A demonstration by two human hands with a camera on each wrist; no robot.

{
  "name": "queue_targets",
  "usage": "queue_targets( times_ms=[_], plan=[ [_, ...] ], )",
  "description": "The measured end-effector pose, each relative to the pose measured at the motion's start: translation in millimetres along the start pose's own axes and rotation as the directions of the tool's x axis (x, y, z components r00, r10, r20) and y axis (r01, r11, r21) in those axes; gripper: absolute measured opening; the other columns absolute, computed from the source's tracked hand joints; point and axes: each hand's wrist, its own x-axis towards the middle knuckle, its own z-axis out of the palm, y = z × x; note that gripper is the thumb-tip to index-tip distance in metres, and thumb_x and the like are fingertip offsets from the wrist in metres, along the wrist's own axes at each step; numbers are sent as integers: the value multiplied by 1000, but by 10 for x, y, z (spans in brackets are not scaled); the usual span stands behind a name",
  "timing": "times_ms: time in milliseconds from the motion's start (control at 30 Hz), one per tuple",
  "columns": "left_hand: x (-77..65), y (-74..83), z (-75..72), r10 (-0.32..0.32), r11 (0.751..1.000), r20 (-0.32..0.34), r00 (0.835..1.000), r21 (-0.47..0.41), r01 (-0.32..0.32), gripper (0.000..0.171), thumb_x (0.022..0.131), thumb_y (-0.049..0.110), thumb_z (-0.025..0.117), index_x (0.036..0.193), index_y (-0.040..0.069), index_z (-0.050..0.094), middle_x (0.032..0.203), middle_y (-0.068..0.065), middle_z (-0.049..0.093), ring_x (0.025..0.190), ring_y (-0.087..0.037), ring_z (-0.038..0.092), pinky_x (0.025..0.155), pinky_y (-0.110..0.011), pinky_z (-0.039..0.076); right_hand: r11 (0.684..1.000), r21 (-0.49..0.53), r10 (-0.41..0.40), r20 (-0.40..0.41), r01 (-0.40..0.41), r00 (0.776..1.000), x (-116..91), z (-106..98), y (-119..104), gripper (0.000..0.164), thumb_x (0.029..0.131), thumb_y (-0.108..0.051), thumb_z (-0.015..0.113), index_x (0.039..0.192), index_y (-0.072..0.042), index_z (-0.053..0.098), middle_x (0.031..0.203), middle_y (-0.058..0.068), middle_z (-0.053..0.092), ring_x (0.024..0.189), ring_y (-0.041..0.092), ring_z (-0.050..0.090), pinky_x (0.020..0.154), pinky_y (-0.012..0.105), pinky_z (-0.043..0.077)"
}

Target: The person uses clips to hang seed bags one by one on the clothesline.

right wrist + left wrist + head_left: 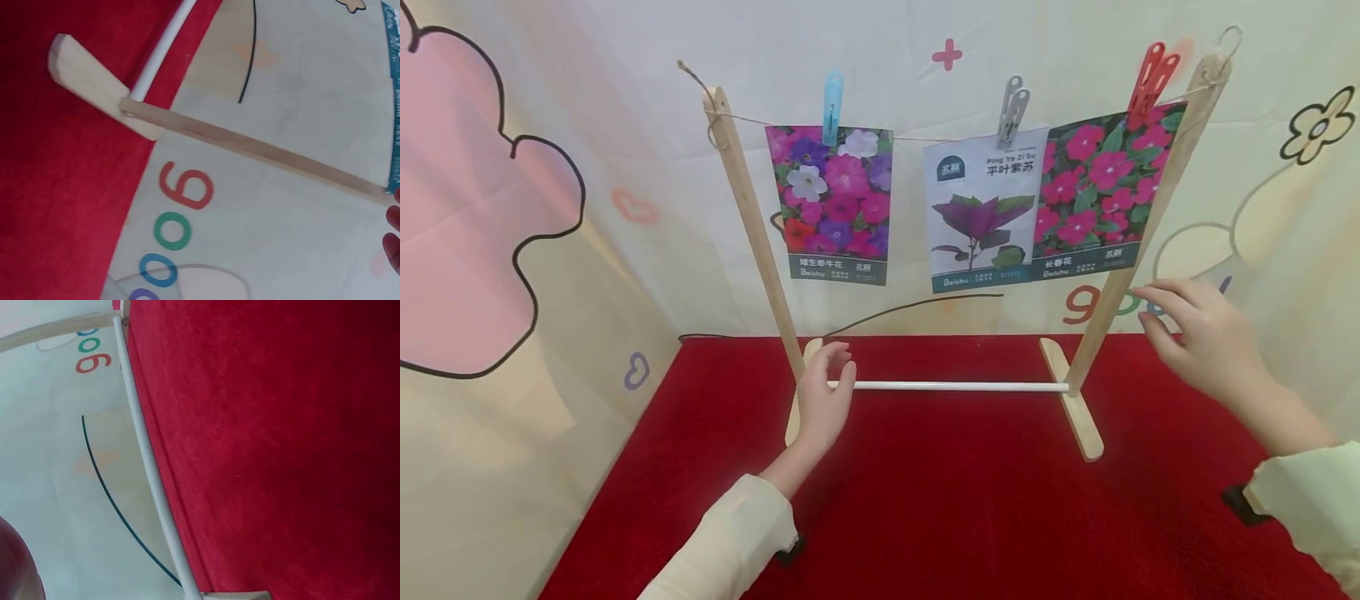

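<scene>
My left hand (823, 400) hovers by the foot of the left wooden post (751, 212), fingers loosely bent and holding nothing; it overlaps the end of the white rod (955, 386). Beside the right wooden post (1101, 321), my right hand (1206, 337) is raised with relaxed fingers, its fingertips close to the post. Three flower seed packets hang on a string between the posts: a mixed-flower packet (838, 196) under a blue clothespin (832, 108), a purple-leaf packet (981, 225) under a grey clothespin (1012, 112), and a pink-flower packet (1097, 187) under a red clothespin (1152, 83).
The rack stands on a red cloth (940, 492) on two wooden feet, the right foot (1084, 425) pointing toward me. Close behind it hangs a pale printed curtain (880, 50). A wire hook (1231, 37) sits atop the right post.
</scene>
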Motion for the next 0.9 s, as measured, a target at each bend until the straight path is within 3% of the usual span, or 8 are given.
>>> queue_targets(
  times_ms=[67, 300, 667, 900],
  plan=[
    [-11, -32, -20, 0, 1000, -16, 1000, 2, 0, 25, 85, 10, 54, 110, 10, 54, 101, -6, 59, 92, -18, 56, 65, -26, 50, 1000, 6, 19, 11, -19, 1000, -44, 18, 32, 38, 65, 2, 65, 102, 0, 61, 98, 18, 57, 88, 31, 51, 67, 37, 40],
    [-16, -152, -90, 1, 999, -88, 996, 48, 3, 25, 83, 9, 56, 108, 8, 55, 103, -6, 58, 96, -18, 55, 80, -36, 47, 995, -2, 101, 76, -102, 992, -202, 67, 145, 36, 68, 1, 64, 103, 0, 60, 100, 20, 56, 90, 35, 49, 71, 49, 42],
    [-2, -341, -218, 8, 994, -211, 977, 104, 14, 22, 84, 10, 55, 106, 6, 55, 104, -8, 55, 96, -20, 52, 78, -38, 47, 974, -24, 225, 187, -225, 956, -394, 134, 322, 35, 76, -3, 60, 110, 0, 56, 110, 23, 52, 98, 40, 45, 76, 56, 39],
    [36, -469, -295, 7, 988, -261, 965, 152, 34, 27, 81, 6, 55, 107, 4, 54, 110, -10, 52, 98, -25, 48, 84, -40, 37, 962, -54, 271, 253, -266, 929, -463, 156, 413, 36, 79, -6, 58, 113, 1, 54, 113, 25, 50, 102, 42, 43, 80, 60, 37]
  ],
)
